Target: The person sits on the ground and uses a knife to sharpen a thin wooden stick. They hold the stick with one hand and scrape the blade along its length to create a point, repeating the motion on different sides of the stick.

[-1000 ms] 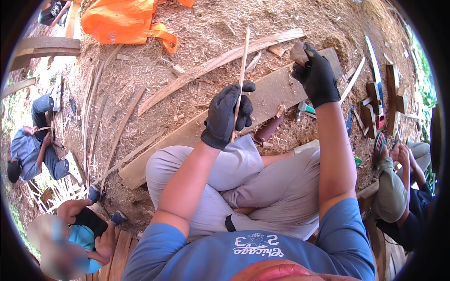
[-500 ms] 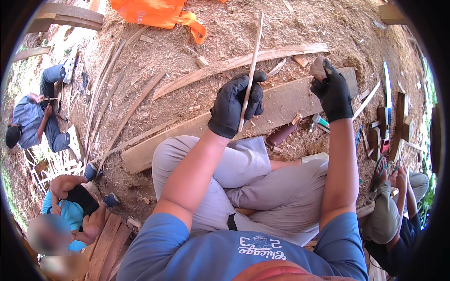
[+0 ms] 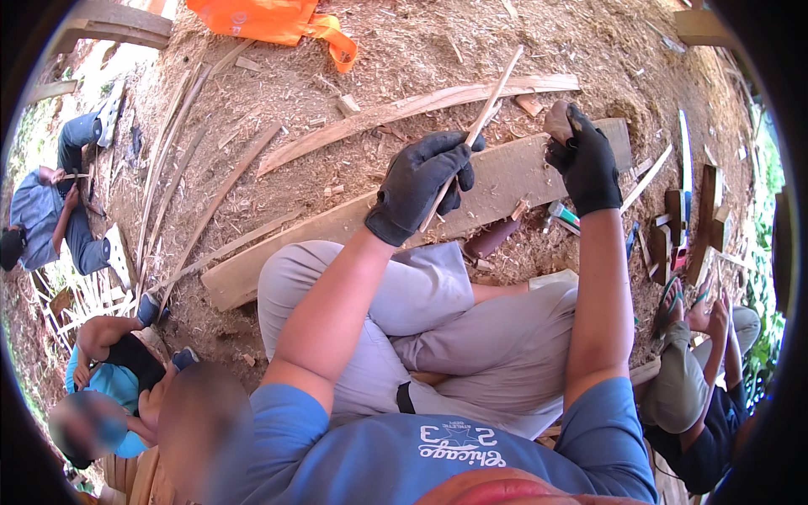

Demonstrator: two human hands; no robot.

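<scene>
My left hand (image 3: 421, 181), in a black glove, is closed around a thin wooden stick (image 3: 497, 88). The stick leans with its upper end to the right, and its lower end pokes out below my fist. To the right, my other gloved right hand (image 3: 587, 164) is closed on a small brown folded piece (image 3: 558, 122), perhaps sandpaper; its exact kind is unclear. Both hands are raised above a long wooden plank (image 3: 505, 178) that lies slanting across the ground in front of my crossed legs. The stick and the brown piece are apart.
A curved wooden strip (image 3: 421, 105) lies beyond the plank, and an orange bag (image 3: 261, 18) at the far side. Near my knees are a brown sheath-like object (image 3: 491, 240) and a green-handled tool (image 3: 564, 216). Co-workers sit left and right, one in grey (image 3: 42, 210).
The stick has tipped over, its upper end swinging right and down toward my right hand. My left hand has turned slightly with it. The whole view has shifted a little.
</scene>
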